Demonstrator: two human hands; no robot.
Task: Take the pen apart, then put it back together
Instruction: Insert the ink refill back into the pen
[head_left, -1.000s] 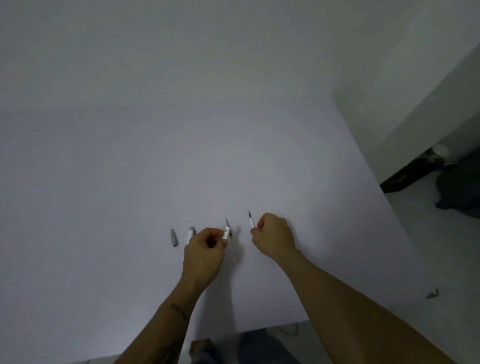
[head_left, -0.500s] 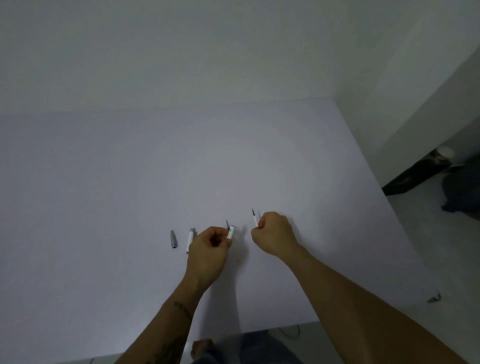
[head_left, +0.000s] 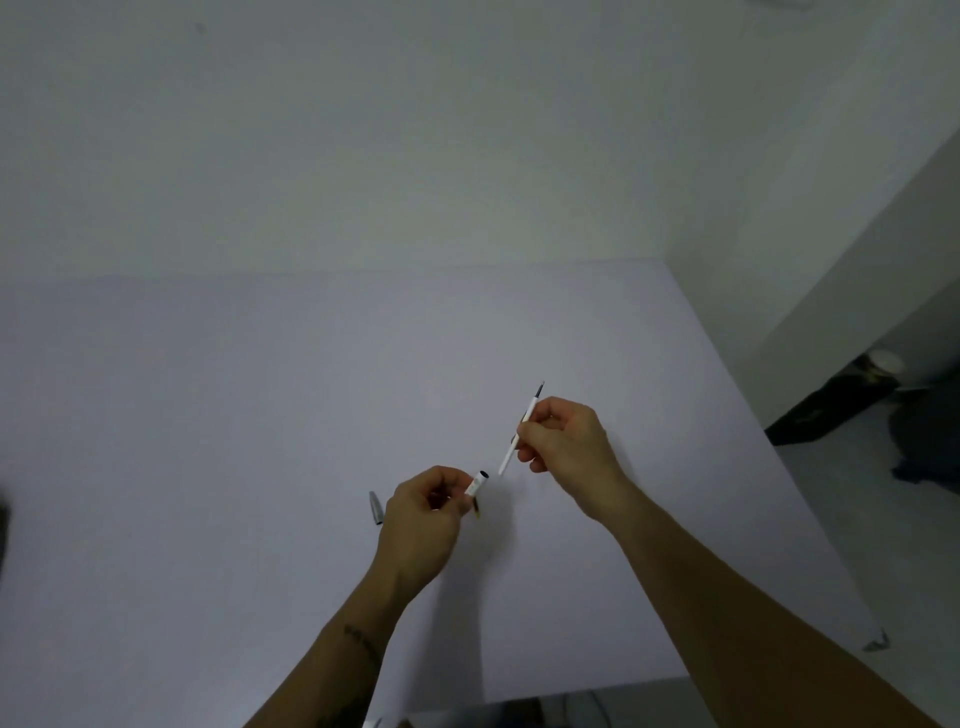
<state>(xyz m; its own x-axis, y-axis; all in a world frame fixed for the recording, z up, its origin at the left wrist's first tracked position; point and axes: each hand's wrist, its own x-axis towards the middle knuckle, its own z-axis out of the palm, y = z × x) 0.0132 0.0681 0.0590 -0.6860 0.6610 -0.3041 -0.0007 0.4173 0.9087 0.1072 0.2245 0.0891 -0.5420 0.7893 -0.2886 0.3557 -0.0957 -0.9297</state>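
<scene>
My left hand is closed around the white pen barrel, whose dark open end points up and to the right. My right hand pinches the thin white ink refill, held slanted above the table with its dark tip up and its lower end just off the barrel's opening. A grey pen cap lies on the table just left of my left hand. Another small dark pen piece shows under my left fingers; what it is cannot be told.
The work goes on over a pale lilac table set against a white wall. The table's right edge drops to a floor with dark objects. The near edge lies just below my forearms.
My right hand rose and moved right, bringing the whole refill out into view. My left hand tilted the barrel so its opening faces the refill. The white piece beside the cap is now hidden.
</scene>
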